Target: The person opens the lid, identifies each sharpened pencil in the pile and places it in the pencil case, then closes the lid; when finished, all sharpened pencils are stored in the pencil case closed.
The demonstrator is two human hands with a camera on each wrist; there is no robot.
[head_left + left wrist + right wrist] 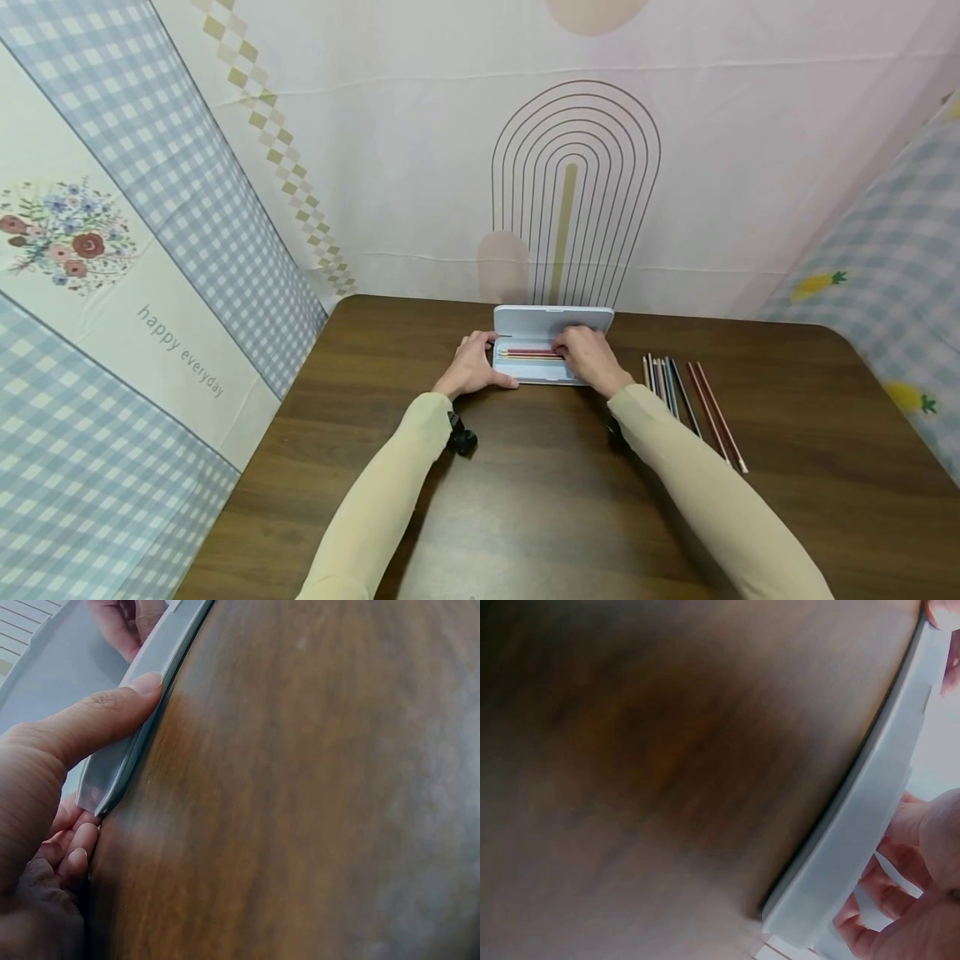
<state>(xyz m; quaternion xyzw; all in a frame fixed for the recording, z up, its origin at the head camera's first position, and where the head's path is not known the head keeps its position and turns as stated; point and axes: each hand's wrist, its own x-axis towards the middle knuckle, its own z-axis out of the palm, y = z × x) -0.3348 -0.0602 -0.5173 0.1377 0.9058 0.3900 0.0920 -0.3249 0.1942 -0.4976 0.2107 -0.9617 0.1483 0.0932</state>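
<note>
A pale blue pencil case (pixel 506 368) lies on the table with its hinged lid (pixel 551 320) raised at the back. Inside, a few colored pencils (pixel 525 354) lie lengthwise, a red one among them. My left hand (pixel 471 365) grips the case's left end; in the left wrist view the thumb (pixel 112 712) presses on the front rim and the other fingers lie round the end. My right hand (pixel 590 357) reaches into the case from the right, curled fingers (pixel 889 889) at the red pencil's right end. The exact fingertip contact is hidden behind the hand and case wall.
Right of the case, several pencils (pixel 660 379) lie side by side, partly covered by the right sleeve (pixel 697 467). Two dark red pencils (pixel 716 412) lie apart from them. A patterned cloth (pixel 420 167) hangs behind the brown table (pixel 525 517).
</note>
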